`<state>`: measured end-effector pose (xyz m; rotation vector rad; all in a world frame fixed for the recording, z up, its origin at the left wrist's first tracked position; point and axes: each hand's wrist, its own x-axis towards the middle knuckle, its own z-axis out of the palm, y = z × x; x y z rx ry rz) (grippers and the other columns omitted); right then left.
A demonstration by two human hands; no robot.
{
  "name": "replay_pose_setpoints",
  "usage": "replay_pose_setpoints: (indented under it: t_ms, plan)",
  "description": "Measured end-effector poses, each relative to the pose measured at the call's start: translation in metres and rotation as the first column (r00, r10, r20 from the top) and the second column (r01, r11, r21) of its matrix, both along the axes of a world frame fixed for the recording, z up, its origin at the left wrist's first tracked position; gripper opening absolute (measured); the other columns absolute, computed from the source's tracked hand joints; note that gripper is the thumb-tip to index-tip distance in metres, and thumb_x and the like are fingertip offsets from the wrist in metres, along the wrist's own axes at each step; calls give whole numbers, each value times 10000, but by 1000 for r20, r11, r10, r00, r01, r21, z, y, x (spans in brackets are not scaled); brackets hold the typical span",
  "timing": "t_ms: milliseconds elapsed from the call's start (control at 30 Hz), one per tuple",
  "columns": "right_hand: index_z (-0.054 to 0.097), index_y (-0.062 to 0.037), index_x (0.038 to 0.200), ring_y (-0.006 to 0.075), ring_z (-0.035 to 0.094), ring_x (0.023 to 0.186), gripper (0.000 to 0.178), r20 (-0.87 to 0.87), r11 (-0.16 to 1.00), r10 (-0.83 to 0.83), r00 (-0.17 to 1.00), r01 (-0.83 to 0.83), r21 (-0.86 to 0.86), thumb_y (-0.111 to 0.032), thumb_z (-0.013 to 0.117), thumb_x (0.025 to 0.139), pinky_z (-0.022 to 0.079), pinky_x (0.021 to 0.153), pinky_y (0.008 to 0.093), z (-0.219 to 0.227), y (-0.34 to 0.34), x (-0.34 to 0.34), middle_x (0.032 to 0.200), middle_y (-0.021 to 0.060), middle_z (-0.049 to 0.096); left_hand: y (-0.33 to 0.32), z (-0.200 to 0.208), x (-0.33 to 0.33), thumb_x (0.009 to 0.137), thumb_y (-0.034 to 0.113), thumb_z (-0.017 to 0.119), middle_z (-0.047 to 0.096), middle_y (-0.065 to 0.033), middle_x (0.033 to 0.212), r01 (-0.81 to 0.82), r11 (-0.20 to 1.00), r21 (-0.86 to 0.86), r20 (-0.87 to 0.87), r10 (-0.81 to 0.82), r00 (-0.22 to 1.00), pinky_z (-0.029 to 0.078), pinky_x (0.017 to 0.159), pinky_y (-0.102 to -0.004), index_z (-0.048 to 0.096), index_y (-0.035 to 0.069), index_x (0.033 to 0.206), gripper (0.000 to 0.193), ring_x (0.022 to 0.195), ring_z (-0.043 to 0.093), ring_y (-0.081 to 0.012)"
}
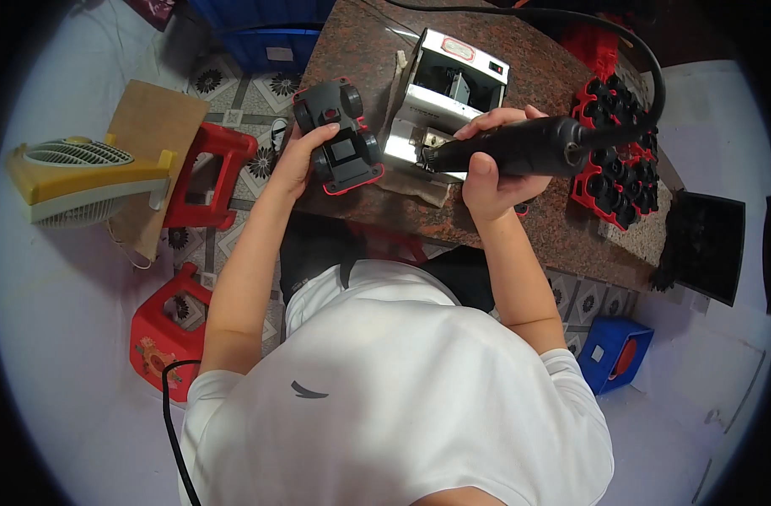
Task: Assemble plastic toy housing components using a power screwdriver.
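My left hand (299, 160) grips a black toy car chassis with red edges (345, 157) by its side, thumb across its flat face, over the near left part of the table. Thick black wheels stick out along its sides. My right hand (493, 187) is wrapped round a black electric screwdriver (524, 145), held almost level. The screwdriver's tip points left, at the front of a white screw feeder (465, 63); whether it touches cannot be made out. A black cable runs from the tool's back end up over the table.
Several black-and-red wheeled toy parts (617, 160) stand in rows at the table's right. The feeder rests on a cardboard piece (419, 187). Left of the brown stone table (351, 51) are red stools (212, 177) and a yellow fan (82, 177). A blue bin (613, 354) stands at lower right.
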<state>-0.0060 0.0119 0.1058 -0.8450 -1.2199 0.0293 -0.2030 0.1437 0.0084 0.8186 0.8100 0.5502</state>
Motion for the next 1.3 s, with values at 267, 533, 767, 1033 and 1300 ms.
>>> replay_pose_setpoints:
  t_ms: [267,533,767,1033,1300]
  plan:
    - [291,-1,1312,175,581,701,736,38,1000,-22,999,21,2,-97,733,732,480,618,276,-1,1,-1,857,141,580,0,2,3,776,221,695,559,-72,1155,11,1000,7,39,-11,999,451,917,-332,435,73,1281,587,1062,549,-186]
    - [253,-1,1326,169,578,679,751,151,998,-53,987,55,-6,-93,724,747,469,630,269,0,2,2,861,129,580,-1,3,2,779,215,694,566,-78,1139,-6,1000,1,43,6,999,460,909,-333,435,72,1279,582,1055,555,-189]
    - [299,12,1233,179,581,635,536,92,989,-84,992,95,-112,-176,641,865,509,592,299,5,11,13,811,137,575,-1,4,3,776,217,700,564,-80,1145,0,1000,-21,31,1,1000,462,907,-336,434,78,1282,589,1064,554,-189]
    - [342,11,1240,212,578,641,551,-226,992,95,970,-111,-59,-306,618,884,520,544,330,33,18,-26,842,151,569,-3,-5,5,771,198,698,556,-72,1142,-58,998,25,66,56,996,460,908,-333,436,78,1258,566,1062,549,-189]
    - [319,13,1268,164,570,620,608,-75,987,159,984,-160,-13,-180,686,823,487,556,273,20,31,-38,816,141,575,-11,0,7,773,175,688,557,-77,1123,-123,992,40,83,120,989,466,888,-330,427,70,1252,556,1028,560,-187]
